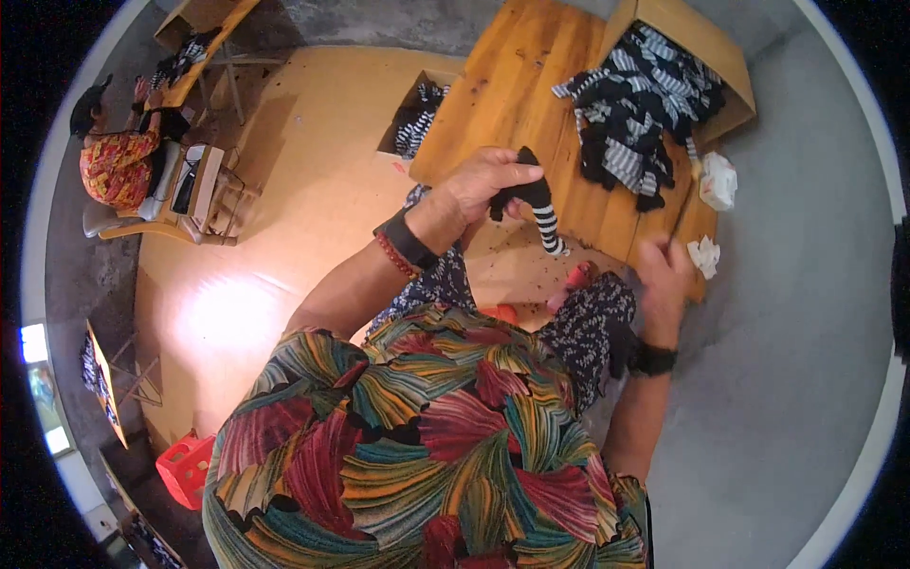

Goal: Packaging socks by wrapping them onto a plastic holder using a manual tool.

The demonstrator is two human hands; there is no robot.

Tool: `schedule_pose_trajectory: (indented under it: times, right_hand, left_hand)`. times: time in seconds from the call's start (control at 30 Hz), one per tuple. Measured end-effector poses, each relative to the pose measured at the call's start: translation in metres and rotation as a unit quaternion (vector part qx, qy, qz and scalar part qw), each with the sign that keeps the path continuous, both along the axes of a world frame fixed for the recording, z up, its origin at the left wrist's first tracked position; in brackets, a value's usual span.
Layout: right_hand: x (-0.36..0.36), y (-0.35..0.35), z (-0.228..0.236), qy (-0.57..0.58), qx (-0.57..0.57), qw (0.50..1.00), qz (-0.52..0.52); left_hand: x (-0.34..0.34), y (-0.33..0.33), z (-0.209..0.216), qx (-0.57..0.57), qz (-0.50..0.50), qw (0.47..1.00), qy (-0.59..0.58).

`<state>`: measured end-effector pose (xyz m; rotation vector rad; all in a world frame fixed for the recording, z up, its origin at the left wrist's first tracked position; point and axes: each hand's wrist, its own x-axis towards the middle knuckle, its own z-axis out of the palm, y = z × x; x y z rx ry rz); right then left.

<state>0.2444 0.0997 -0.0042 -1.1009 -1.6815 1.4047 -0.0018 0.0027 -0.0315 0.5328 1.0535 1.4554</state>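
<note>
My left hand is closed around a small knitted piece, black with a black-and-white striped end. The black part pokes up past my thumb, and the striped end hangs down at a slant, narrowing to a pale tip. Whether it is a glove or a sock I cannot make out. To the right, apart from the piece, my right hand is raised near the table's front right edge. Motion smears its fingers, so what they hold, if anything, does not show.
A wooden table stands ahead. On it, a cardboard box lies tipped, spilling knitted pieces. A white packet and crumpled tissue lie at its right. A floor box holds more. At far left, a person sits working.
</note>
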Motion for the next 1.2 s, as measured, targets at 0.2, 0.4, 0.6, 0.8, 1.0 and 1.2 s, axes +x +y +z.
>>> schedule_pose_trajectory:
  times: [0.2,0.4,0.6,0.8,1.0,1.2]
  right_hand:
    - [-0.055,-0.034,-0.009,0.021,-0.132,0.976,0.169]
    - [-0.024,-0.033,-0.038,-0.017,-0.233,0.95,0.207]
    - [-0.003,-0.017,-0.026,0.009,-0.274,0.947,0.167]
    - [-0.008,-0.018,-0.023,0.108,-0.287,0.944,0.121]
    - [-0.021,-0.023,-0.023,0.064,-0.307,0.929,0.197]
    - [-0.025,-0.027,-0.01,0.103,-0.29,0.935,0.179]
  left_hand:
    - [0.03,0.007,0.017,-0.019,-0.059,0.998,-0.028]
    - [0.014,0.003,-0.004,-0.041,0.036,0.997,0.05]
    - [0.018,0.005,-0.032,-0.018,0.074,0.997,0.02]
    - [0.001,-0.01,-0.057,-0.02,-0.047,0.968,0.246]
    - [0.04,-0.017,-0.004,0.054,-0.165,0.953,0.249]
    - [0.059,-0.011,-0.039,0.031,-0.158,0.987,0.016]
